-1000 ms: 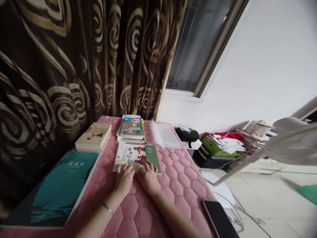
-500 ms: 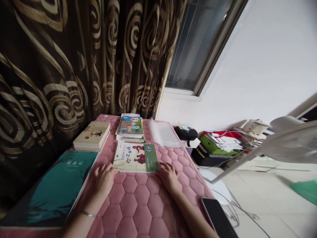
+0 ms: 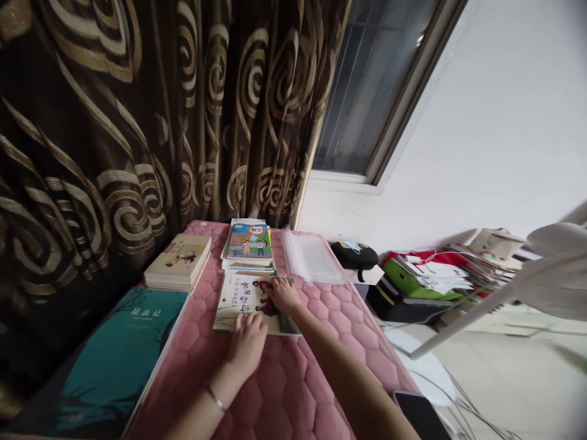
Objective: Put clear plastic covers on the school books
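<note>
Beyond the far and left edges of a pink quilted pad hangs a dark brown curtain with gold scrolls. On the floor at the right stands a white fan, partly cut off by the frame. Along the pad's left side lies a large dark teal book whose title reads 昆虫记; the smaller print under it is illegible.

At the middle of the pad, face up, lies the poetry book. Its long axis runs left to right, with the title end at the left and a green band at the right. The lettering, "129" and 你读我诵, runs away from the person. Just past it is a stack topped by a blue textbook marked 数学; clear plastic sleeves lie right of that stack and beige books to its left. A phone sits at the near right edge.

The poetry book is directly under both hands. The right hand lies open over the printed figures and green band. The left hand, open with bent fingers, rests its fingertips on the near edge by the title. Around the left wrist is a silver bracelet.
</note>
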`<state>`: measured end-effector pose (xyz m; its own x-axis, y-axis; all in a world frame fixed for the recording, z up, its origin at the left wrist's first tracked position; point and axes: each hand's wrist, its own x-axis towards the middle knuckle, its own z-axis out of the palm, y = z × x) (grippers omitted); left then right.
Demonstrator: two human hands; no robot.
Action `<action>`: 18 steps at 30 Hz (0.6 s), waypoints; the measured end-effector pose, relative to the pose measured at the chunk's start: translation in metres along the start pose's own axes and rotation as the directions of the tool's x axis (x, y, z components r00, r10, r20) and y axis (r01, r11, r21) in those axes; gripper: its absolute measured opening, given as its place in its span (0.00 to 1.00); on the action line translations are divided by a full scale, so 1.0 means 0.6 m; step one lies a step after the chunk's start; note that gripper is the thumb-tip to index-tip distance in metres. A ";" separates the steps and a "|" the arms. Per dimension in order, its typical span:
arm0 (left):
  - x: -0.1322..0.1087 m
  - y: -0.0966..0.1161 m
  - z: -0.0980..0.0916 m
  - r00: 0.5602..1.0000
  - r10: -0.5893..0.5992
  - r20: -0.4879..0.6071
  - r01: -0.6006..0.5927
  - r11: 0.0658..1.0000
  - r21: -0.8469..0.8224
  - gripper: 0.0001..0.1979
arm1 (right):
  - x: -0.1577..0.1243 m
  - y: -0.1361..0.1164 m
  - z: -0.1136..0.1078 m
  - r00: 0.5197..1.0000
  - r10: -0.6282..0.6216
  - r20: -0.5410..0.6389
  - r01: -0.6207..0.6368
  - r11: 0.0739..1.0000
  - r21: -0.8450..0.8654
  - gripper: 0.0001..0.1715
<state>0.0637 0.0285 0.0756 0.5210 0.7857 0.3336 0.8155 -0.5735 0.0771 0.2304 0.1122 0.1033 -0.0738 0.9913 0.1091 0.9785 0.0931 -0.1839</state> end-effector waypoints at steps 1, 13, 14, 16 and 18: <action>0.007 0.008 0.005 1.000 0.012 0.001 -0.012 1.000 -0.001 0.14 | 0.018 -0.001 0.003 1.000 0.029 -0.005 -0.029 1.000 -0.007 0.21; -0.047 -0.017 -0.027 0.997 -0.069 -0.020 0.068 0.996 -0.061 0.13 | -0.040 0.039 -0.010 0.977 0.192 0.092 -0.195 0.980 0.035 0.31; -0.054 -0.027 -0.032 0.990 -0.131 -0.045 0.125 0.985 -0.119 0.13 | -0.067 0.039 -0.009 0.962 0.245 0.123 -0.259 0.959 0.116 0.31; -0.058 -0.054 -0.036 0.962 -0.263 -0.076 0.240 0.943 -0.229 0.14 | -0.123 0.031 -0.002 0.944 0.295 0.149 -0.318 0.934 0.162 0.28; -0.050 -0.085 -0.031 0.922 -0.385 -0.042 0.354 0.880 -0.316 0.15 | -0.173 0.013 0.008 0.917 0.375 0.137 -0.396 0.897 0.196 0.26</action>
<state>0.0019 0.0302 0.0793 0.1554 0.9355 0.3172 0.8226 -0.3004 0.4828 0.2445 0.0105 0.0858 0.2728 0.9566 -0.1024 0.8696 -0.2907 -0.3993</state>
